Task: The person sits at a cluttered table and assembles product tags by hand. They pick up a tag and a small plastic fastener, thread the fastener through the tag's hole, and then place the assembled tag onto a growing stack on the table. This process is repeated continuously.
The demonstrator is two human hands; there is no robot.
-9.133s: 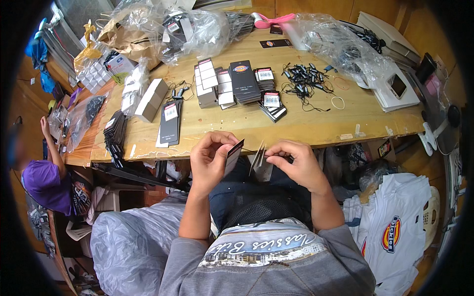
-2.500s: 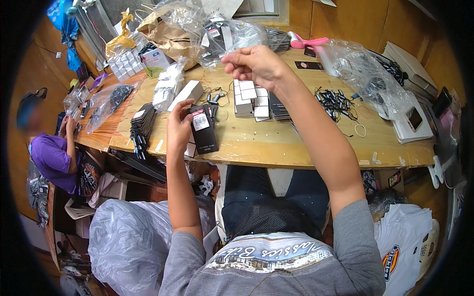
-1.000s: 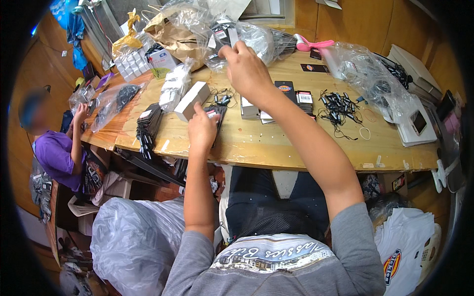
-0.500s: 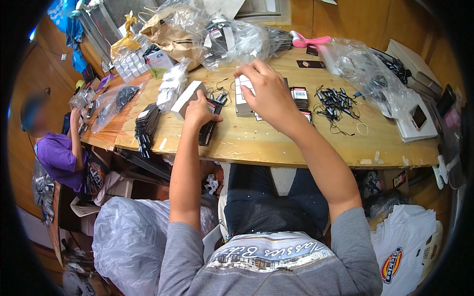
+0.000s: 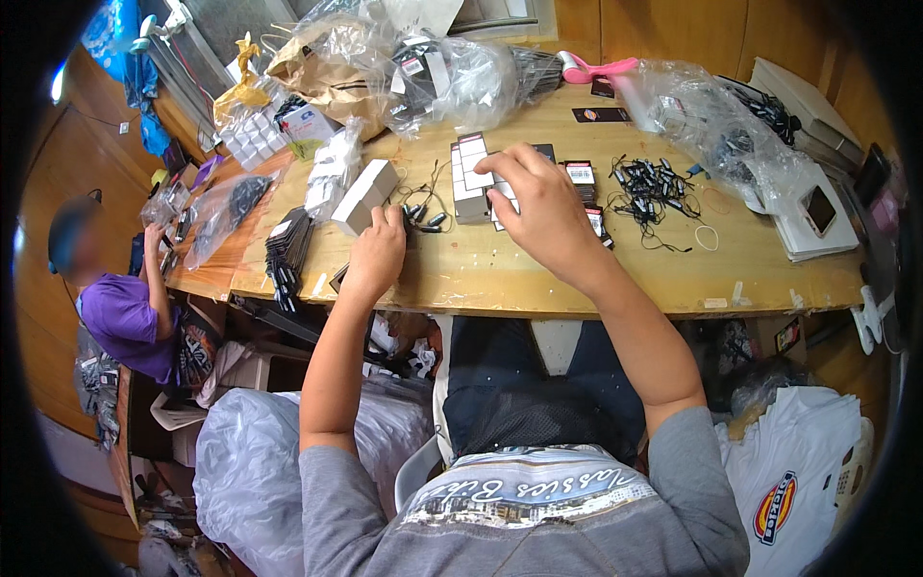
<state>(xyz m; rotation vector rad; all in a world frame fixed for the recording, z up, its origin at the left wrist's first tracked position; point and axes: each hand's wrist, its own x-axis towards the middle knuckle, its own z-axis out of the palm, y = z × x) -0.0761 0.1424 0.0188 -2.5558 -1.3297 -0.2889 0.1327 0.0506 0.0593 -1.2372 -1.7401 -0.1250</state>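
Observation:
My left hand point(image 5: 377, 252) is closed, palm down, over dark card tags point(image 5: 339, 278); most of what it covers is hidden. Just beyond its fingertips a white block-shaped box or card stack point(image 5: 365, 199) lies at a slant. My right hand point(image 5: 543, 207) reaches over a block of small white boxes or cards point(image 5: 469, 197), thumb and forefinger apart and curved at its right side. A white tag with a red band point(image 5: 471, 144) lies on top of that block. Past the right hand sits a pile of black tags with white labels point(image 5: 580, 175).
Small black cabled parts point(image 5: 654, 197) lie heaped at the right. Fanned black tags point(image 5: 286, 245) are at the left. Clear plastic bags point(image 5: 461, 82) and a paper bag point(image 5: 332, 72) line the back. A phone point(image 5: 819, 210) rests far right. Another person point(image 5: 125, 313) sits at the left.
My left hand has drawn nearer and left, over the dark tags. My right hand has shifted slightly down and right. The red-banded tag now shows on the white block.

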